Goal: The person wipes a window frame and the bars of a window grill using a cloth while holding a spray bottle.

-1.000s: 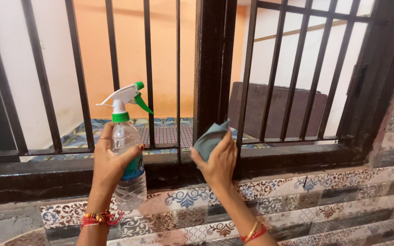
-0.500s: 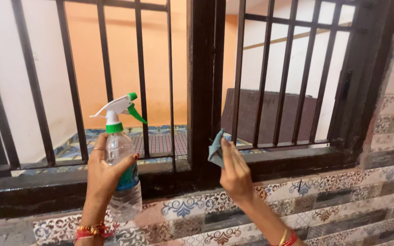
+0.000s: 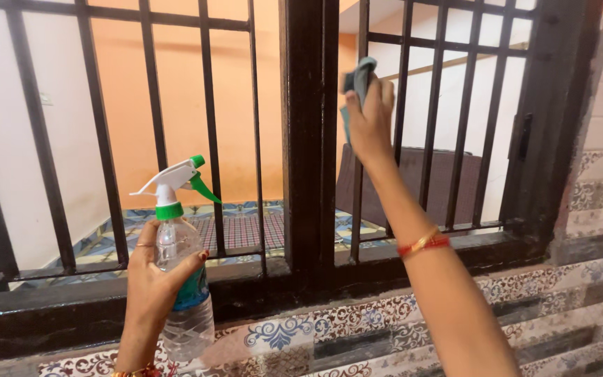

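My left hand (image 3: 153,283) grips a clear plastic spray bottle (image 3: 183,279) with a white and green trigger head, held upright in front of the window sill at lower left. My right hand (image 3: 370,119) is raised high and holds a grey-blue cloth (image 3: 359,80) wrapped against a black vertical window bar (image 3: 359,132) just right of the thick centre post (image 3: 308,139). Red and gold bangles circle the right wrist.
A black barred window grille (image 3: 211,132) spans the view above a dark sill (image 3: 71,307). Below it runs a wall of patterned tiles (image 3: 357,328). Behind the bars are an orange wall, a patterned floor and a dark brown woven piece of furniture (image 3: 448,181).
My right hand has gone up with the cloth from the sill level to high on the bar beside the centre post. The left hand with the spray bottle has stayed nearly still.
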